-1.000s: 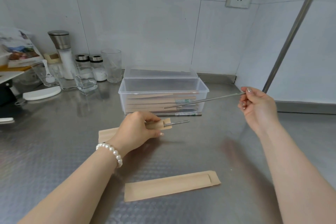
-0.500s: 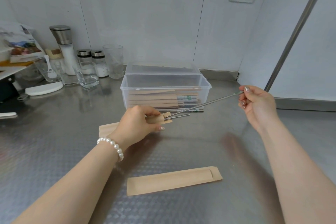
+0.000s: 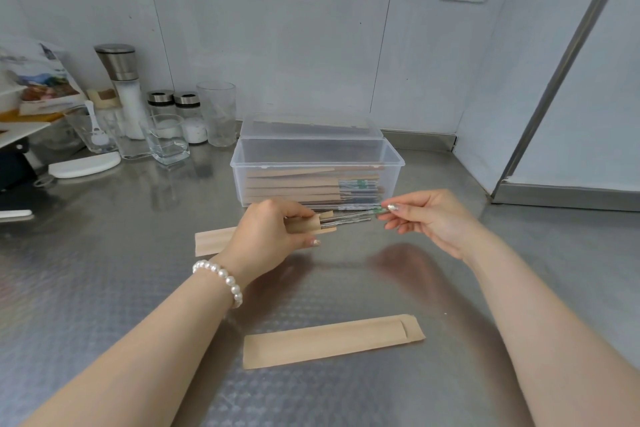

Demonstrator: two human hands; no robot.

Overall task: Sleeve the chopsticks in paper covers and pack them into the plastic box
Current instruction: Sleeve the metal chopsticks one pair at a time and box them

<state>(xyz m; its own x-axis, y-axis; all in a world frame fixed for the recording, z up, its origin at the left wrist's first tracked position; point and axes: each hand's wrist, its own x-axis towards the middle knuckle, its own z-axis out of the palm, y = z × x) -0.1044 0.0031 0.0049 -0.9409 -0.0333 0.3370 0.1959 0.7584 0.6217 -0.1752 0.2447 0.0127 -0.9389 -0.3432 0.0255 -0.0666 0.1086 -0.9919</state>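
Observation:
My left hand (image 3: 273, 232) grips a brown paper sleeve (image 3: 213, 240) near its open end, just above the steel counter. Two metal chopsticks (image 3: 349, 217) stick out of that sleeve to the right. My right hand (image 3: 426, 218) pinches the green-marked end of the upper chopstick between thumb and forefinger. Directly behind stands the clear plastic box (image 3: 317, 166), lid folded back, holding several sleeved chopsticks stacked flat. A second, empty paper sleeve (image 3: 332, 340) lies flat on the counter close to me.
At the back left stand a salt grinder (image 3: 123, 87), two small shakers (image 3: 176, 114), glasses (image 3: 217, 113) and a white lid (image 3: 85, 165). A metal pole (image 3: 568, 55) runs along the right wall. One loose chopstick (image 3: 346, 207) lies in front of the box.
My right hand has moved left and down, sliding the second chopstick far into the sleeve my left hand holds. It was up in the air at the right before.

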